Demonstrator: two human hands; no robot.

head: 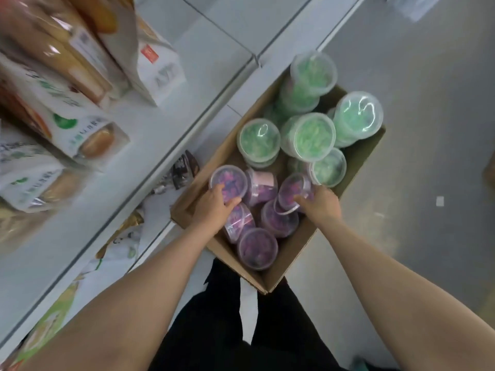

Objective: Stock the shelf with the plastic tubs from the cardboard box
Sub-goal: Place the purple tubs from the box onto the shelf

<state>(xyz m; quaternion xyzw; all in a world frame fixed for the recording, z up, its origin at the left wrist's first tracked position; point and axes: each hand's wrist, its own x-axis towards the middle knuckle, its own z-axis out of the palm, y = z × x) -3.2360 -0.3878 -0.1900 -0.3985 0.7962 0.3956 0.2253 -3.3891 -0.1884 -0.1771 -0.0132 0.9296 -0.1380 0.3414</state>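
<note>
An open cardboard box [292, 253] sits on the floor beside the white shelf [150, 145]. It holds several clear plastic tubs, purple ones at the near end and green ones [308, 136] at the far end, some stacked. My left hand [214, 207] grips a purple tub [229, 180] at the box's left side, fingers over its lid. My right hand [320, 203] curls round a tilted purple tub [293, 192] in the middle. Other purple tubs [257, 249] lie below my hands.
The white shelf carries bagged and boxed bread packs [67, 121] at the left. A lower shelf holds more packets [182, 167], close to the box's left wall. Grey floor [428, 156] stretches to the right of the box. My dark trousers show at the bottom.
</note>
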